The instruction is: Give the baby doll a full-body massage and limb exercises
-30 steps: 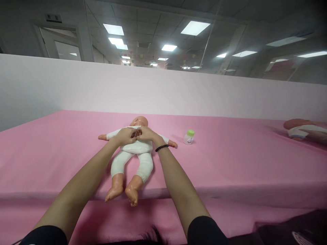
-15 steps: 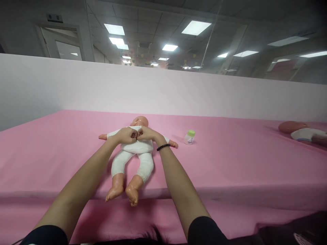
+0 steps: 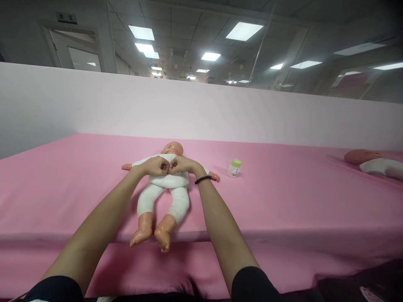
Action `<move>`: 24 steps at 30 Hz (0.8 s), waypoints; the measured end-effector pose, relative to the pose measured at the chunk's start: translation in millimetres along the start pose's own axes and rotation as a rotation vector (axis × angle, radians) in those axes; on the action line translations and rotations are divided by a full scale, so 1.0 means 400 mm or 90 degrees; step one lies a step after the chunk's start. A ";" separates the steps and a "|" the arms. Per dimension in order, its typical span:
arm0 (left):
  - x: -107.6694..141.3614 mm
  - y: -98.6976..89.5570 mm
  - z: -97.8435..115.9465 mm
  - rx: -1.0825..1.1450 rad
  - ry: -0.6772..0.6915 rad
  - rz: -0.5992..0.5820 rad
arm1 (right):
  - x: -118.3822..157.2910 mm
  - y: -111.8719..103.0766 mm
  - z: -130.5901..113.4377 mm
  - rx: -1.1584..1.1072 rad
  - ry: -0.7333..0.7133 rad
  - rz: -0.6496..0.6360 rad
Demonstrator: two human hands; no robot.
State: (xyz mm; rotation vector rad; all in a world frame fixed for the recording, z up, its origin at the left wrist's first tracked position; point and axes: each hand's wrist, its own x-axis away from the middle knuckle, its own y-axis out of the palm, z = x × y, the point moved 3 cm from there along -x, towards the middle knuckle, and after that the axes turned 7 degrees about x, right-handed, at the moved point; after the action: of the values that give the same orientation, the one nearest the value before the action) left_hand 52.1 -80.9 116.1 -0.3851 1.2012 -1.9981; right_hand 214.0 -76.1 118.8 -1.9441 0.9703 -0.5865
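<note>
A baby doll (image 3: 179, 199) in a white long-sleeved shirt and white trousers lies on its back, its bare feet toward me and its arms spread. Over the middle of its chest my left hand (image 3: 157, 166) and my right hand (image 3: 181, 165) meet, knuckles nearly touching. Both have curled, pinching fingers at the front of the shirt (image 3: 168, 181). The fingertips and the bit of cloth between them are mostly hidden. A dark bead bracelet (image 3: 202, 179) circles my right wrist.
The doll lies on a pink-covered table (image 3: 283, 188), its feet at the front edge. A small white bottle with a green cap (image 3: 234, 170) stands to its right. Another doll (image 3: 373, 162) lies at far right. A low white wall (image 3: 201, 109) runs behind.
Both hands stay at the doll's chest, with only slight finger and wrist movement. The view has shifted very slightly. The doll and bottle rest where they were.
</note>
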 end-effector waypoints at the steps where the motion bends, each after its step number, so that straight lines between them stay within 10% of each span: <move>1: 0.000 -0.002 0.001 0.024 0.017 -0.001 | 0.007 -0.003 -0.001 -0.010 -0.001 -0.016; 24: 0.006 0.007 0.009 0.131 0.003 -0.181 | 0.014 -0.002 -0.014 -0.008 0.011 -0.131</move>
State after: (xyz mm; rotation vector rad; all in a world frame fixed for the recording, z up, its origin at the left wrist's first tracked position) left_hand 53.8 -85.7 115.2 -0.4679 0.9735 -2.3420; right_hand 213.8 -83.4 122.4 -2.0683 0.7910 -0.7157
